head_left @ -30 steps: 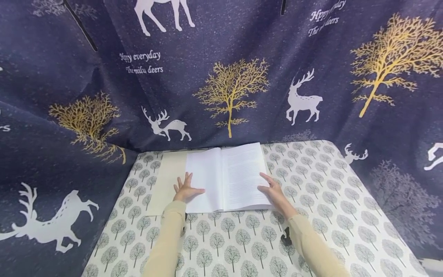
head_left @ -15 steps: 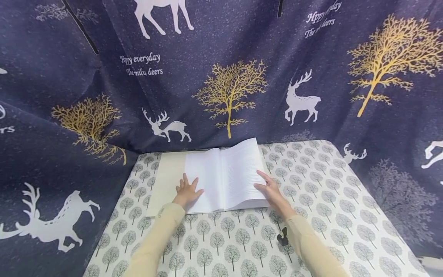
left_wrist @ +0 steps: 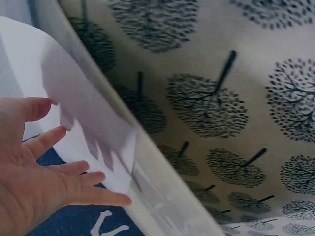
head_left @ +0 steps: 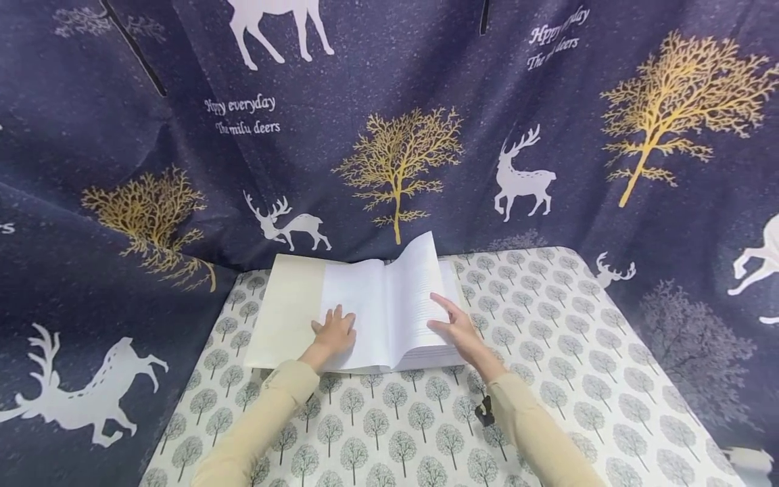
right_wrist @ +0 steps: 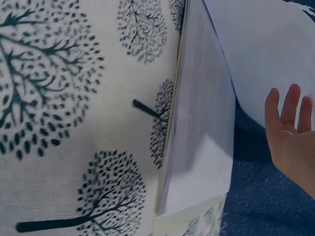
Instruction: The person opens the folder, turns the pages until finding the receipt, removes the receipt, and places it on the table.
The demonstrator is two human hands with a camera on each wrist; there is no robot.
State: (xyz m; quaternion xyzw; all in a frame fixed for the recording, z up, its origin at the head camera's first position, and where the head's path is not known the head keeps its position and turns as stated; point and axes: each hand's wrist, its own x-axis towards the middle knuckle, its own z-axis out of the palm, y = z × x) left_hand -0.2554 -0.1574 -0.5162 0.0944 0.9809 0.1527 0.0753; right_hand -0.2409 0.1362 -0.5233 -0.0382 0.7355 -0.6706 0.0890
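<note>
An open book (head_left: 356,291) lies on the table, its wide cream cover flap (head_left: 286,311) spread out at the left. On its blank left page rests my left hand (head_left: 333,337), fingers spread. The left wrist view shows the same left hand (left_wrist: 44,172) beside a curved sheet that carries the fingers' shadows. My right hand (head_left: 456,329) holds the outer edge of a raised printed page (head_left: 414,291) between thumb and fingers, and the page bows upward. Under it the page stack (right_wrist: 202,123) is visible in the right wrist view, near the right hand (right_wrist: 295,137).
A white tablecloth with printed trees (head_left: 402,446) covers the table. Behind and at the sides hangs a dark blue curtain (head_left: 365,81) with deer and gold trees; the book's far edge is close to it. A small black object (head_left: 485,410) shows by the right wrist.
My right hand has moved left, bending the raised page higher and farther over. The left hand has shifted slightly on the left page, and the cream flap's far edge has lifted.
</note>
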